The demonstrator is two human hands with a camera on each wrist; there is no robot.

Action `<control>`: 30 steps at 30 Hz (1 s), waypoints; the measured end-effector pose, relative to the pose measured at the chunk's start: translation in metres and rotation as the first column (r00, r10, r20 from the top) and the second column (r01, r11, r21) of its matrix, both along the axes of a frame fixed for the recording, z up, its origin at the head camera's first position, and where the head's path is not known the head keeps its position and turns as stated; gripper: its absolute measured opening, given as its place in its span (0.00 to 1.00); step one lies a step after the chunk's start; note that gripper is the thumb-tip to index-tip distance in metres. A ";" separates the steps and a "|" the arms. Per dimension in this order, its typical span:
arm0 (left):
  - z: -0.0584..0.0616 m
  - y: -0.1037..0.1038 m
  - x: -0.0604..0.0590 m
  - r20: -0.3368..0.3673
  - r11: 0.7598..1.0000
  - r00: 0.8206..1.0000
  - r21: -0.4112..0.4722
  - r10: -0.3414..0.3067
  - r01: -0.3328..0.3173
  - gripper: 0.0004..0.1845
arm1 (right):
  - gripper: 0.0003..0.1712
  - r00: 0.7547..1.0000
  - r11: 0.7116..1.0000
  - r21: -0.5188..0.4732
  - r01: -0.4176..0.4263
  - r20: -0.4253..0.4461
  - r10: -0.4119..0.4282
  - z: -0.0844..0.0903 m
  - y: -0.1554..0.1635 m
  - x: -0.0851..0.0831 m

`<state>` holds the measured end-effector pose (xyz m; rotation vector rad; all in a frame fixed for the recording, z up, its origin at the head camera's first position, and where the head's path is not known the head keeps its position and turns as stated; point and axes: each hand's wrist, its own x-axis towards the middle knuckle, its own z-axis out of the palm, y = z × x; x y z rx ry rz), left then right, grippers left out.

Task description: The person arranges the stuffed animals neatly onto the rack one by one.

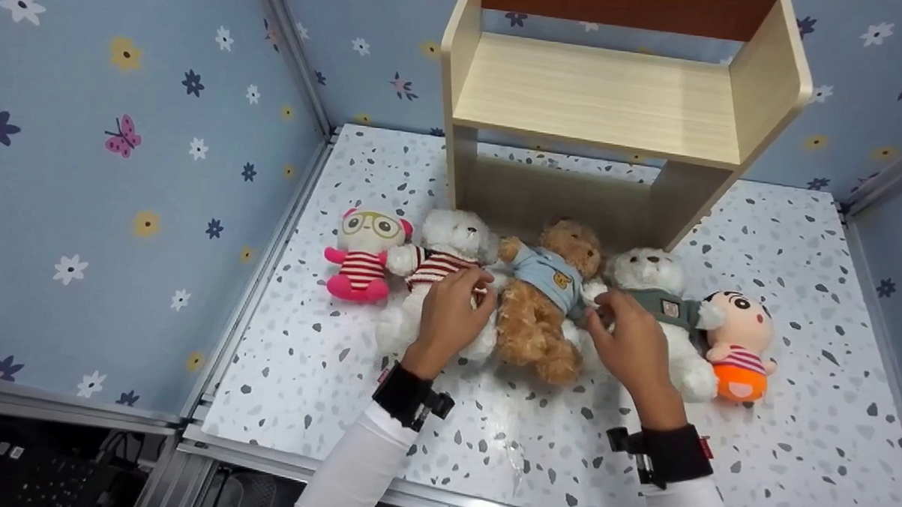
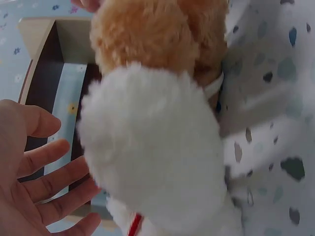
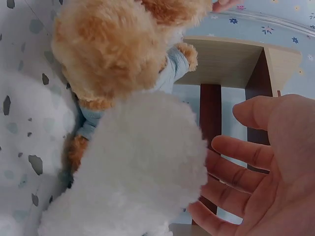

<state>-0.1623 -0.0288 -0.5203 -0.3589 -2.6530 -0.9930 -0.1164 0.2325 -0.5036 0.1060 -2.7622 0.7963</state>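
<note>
Five plush toys lie side by side, so several form one row. My left hand [image 1: 453, 313] is over the white bear in a red-striped sweater [image 1: 451, 238], its fingers loosely bent and holding nothing. In the left wrist view, those fingers spread beside white fur [image 2: 152, 147]; whether the tips touch it, I cannot tell. A brown bear in a light blue shirt [image 1: 531, 316] lies between my hands. My right hand [image 1: 632, 342], fingers relaxed, is above the arm side of the white bear in a green sweater [image 1: 649, 272]. White fur [image 3: 142, 162] fills the right wrist view's middle.
Behind the row stands a light wooden shelf [image 1: 599, 101]. A pink panda doll [image 1: 362, 262] lies at the left end, a doll with orange shorts [image 1: 739, 369] at the right end. Patterned panels [image 1: 160, 198] border the speckled table [image 1: 296, 398].
</note>
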 end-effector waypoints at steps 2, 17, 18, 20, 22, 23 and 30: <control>0.000 0.005 0.003 0.023 1.000 1.000 0.007 -0.020 0.020 0.08 | 0.12 0.999 1.000 -0.010 -0.017 0.036 0.017 -0.002 -0.002 0.002; -0.015 0.029 0.016 0.090 0.989 0.991 -0.094 -0.103 0.111 0.17 | 0.06 0.997 0.995 -0.061 -0.082 0.002 0.083 -0.019 -0.015 0.014; -0.016 0.030 0.017 0.102 0.987 0.989 -0.105 -0.109 0.119 0.18 | 0.05 0.997 0.995 -0.060 -0.079 -0.005 0.079 -0.021 -0.015 0.015; -0.019 0.031 0.018 0.127 0.983 0.986 -0.136 -0.107 0.125 0.21 | 0.05 0.997 0.996 -0.059 -0.073 -0.011 0.073 -0.024 -0.017 0.016; -0.019 0.033 0.018 0.143 0.979 0.985 -0.167 -0.094 0.118 0.26 | 0.05 0.997 0.996 -0.059 -0.074 -0.014 0.073 -0.027 -0.018 0.017; -0.020 0.034 0.018 0.154 0.977 0.984 -0.179 -0.086 0.114 0.29 | 0.05 0.997 0.996 -0.057 -0.074 -0.015 0.073 -0.029 -0.018 0.017; -0.018 0.037 0.019 0.239 0.976 0.970 -0.196 -0.045 0.093 0.33 | 0.05 0.998 0.997 -0.038 -0.067 -0.008 0.067 -0.040 -0.021 0.019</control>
